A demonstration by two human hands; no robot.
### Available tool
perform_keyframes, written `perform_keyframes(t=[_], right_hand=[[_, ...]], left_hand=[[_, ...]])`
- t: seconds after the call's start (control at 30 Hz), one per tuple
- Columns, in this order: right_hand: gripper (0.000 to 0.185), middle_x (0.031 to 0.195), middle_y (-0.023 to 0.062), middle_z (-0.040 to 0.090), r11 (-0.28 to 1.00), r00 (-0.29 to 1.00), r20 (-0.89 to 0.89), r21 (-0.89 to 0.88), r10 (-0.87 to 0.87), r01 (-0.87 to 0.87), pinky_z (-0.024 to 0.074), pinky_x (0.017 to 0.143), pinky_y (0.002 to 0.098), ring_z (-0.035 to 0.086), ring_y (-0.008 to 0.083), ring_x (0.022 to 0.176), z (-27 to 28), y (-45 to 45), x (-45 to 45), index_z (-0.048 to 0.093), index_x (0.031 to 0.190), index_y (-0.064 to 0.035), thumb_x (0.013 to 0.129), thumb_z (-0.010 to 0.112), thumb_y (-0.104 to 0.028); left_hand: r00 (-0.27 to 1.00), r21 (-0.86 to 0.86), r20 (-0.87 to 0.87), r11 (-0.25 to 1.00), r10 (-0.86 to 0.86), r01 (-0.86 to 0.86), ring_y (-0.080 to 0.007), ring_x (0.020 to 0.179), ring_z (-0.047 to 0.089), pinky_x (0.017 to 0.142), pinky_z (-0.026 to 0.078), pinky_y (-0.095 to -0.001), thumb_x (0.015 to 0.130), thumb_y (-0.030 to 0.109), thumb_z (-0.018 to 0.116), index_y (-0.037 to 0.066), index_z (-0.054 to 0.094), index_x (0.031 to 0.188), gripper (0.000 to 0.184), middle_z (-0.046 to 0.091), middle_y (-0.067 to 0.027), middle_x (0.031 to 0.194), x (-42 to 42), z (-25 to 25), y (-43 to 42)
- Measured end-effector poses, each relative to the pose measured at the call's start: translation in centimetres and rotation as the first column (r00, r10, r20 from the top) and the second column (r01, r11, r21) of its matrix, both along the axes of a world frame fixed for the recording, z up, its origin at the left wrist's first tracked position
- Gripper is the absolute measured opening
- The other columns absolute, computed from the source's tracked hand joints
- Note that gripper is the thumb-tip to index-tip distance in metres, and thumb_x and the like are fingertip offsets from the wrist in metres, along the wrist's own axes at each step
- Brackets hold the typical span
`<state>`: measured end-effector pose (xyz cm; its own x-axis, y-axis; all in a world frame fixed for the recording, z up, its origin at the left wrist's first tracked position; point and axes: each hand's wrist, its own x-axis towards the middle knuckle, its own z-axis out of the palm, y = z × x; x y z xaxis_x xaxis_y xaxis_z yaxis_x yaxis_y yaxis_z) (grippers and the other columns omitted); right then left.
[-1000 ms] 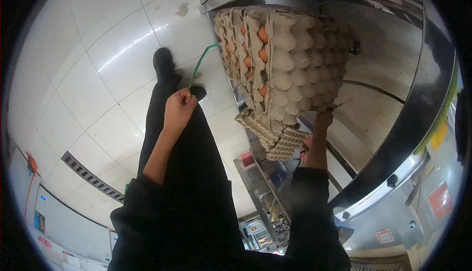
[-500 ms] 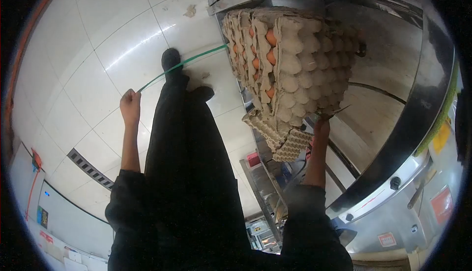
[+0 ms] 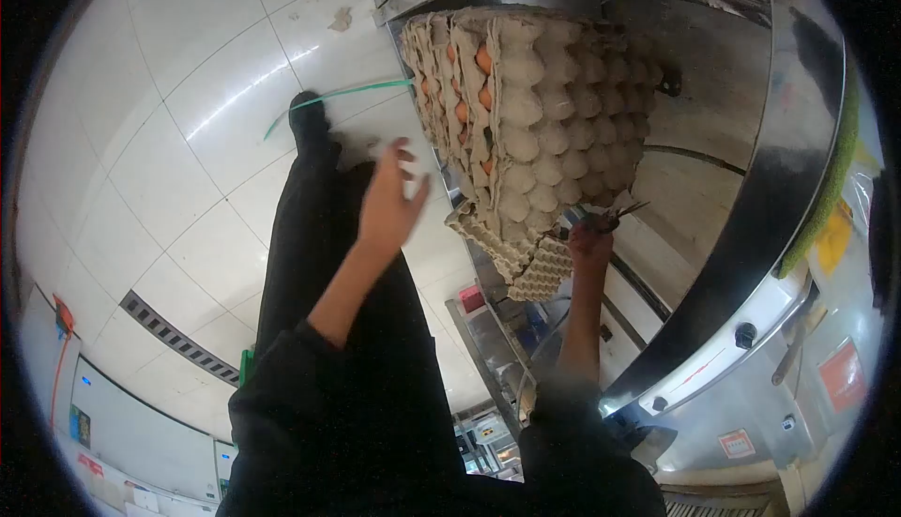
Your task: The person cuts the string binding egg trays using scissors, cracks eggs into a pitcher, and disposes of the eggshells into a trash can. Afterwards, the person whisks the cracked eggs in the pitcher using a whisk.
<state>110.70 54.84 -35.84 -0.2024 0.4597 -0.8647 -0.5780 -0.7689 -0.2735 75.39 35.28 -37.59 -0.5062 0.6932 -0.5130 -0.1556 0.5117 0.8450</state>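
Note:
A tall stack of grey cardboard egg trays (image 3: 563, 123) stands on a metal surface, with brown eggs (image 3: 484, 59) showing between the trays on its left side. From the stack's left edge a green strap (image 3: 357, 89) trails out over the floor, its far end loose. My left hand (image 3: 392, 200) is empty, fingers apart, just left of the stack and below the strap. Near the lower right corner of the stack, my right hand (image 3: 591, 235) is closed around a dark pointed tool, perhaps scissors (image 3: 624, 213). Empty egg trays (image 3: 540, 268) lie below the stack.
A curved metal frame (image 3: 751, 235) borders the surface on the right. A metal shelf with assorted items (image 3: 497, 329) is below the trays. White floor tiles (image 3: 206, 142) with a drain grate (image 3: 178, 339) spread at left. My legs and shoes are beside the stack.
My left hand pulled the green strap out to the left, then let it go and came back toward the stack, opening. My right hand has shifted slightly, showing more of the pointed tool.

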Motion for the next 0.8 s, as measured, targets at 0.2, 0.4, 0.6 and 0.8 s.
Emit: perform_keyframes(t=[0.2,0.4,0.6,0.8], right_hand=[[0.02,0.078,0.0068,0.052,0.915,0.933,0.35,0.345,0.08,-0.208,0.0498,0.059,0.0339,0.054,0.0233,0.067,-0.7,-3.5,-4.6,0.053,0.087,-0.0041,0.09,0.047,-0.023],[0.028,0.089,0.0071,0.045,0.426,-0.054,0.995,-0.015,-0.081,-0.905,0.048,0.074,0.0389,0.049,0.0207,0.066,-5.7,-5.2,1.8,0.041,0.103,-0.0025,0.083,0.057,-0.013],[0.032,0.092,0.0133,0.055,0.429,-0.694,0.684,-0.571,-0.223,-0.7,0.0497,0.063,0.0402,0.056,0.0211,0.075,-2.8,0.1,4.8,0.051,0.103,0.0026,0.082,0.06,-0.019],[0.027,0.084,0.0153,0.059,0.728,0.383,0.72,0.668,-0.578,-0.157,0.0467,0.053,0.0321,0.058,0.0193,0.067,-1.0,3.9,2.0,0.058,0.091,0.0009,0.082,0.059,-0.024]], left_hand=[[0.985,0.134,0.076,0.98,-0.157,0.146,-0.0457,0.107,0.045,0.085,0.043,-0.0443,0.081,0.025,0.061,-0.002,0.008,0.134,0.079,0.032,-0.0316,0.124,6.6,2.4,4.5],[0.978,0.026,0.193,0.996,-0.083,0.08,-0.0486,0.11,0.041,0.088,0.042,-0.0458,0.082,0.024,0.058,-0.003,-0.003,0.135,0.085,0.026,-0.0348,0.127,8.3,1.2,5.8],[0.966,-0.024,0.222,0.99,-0.132,0.141,-0.0497,0.106,0.043,0.086,0.043,-0.0455,0.082,0.024,0.058,-0.001,-0.006,0.135,0.087,0.028,-0.0363,0.123,7.5,1.5,6.1],[0.953,-0.026,0.27,0.988,-0.139,0.152,-0.047,0.105,0.045,0.083,0.045,-0.0441,0.082,0.027,0.06,-0.003,-0.005,0.135,0.089,0.033,-0.0331,0.12,7.1,1.4,6.0]])
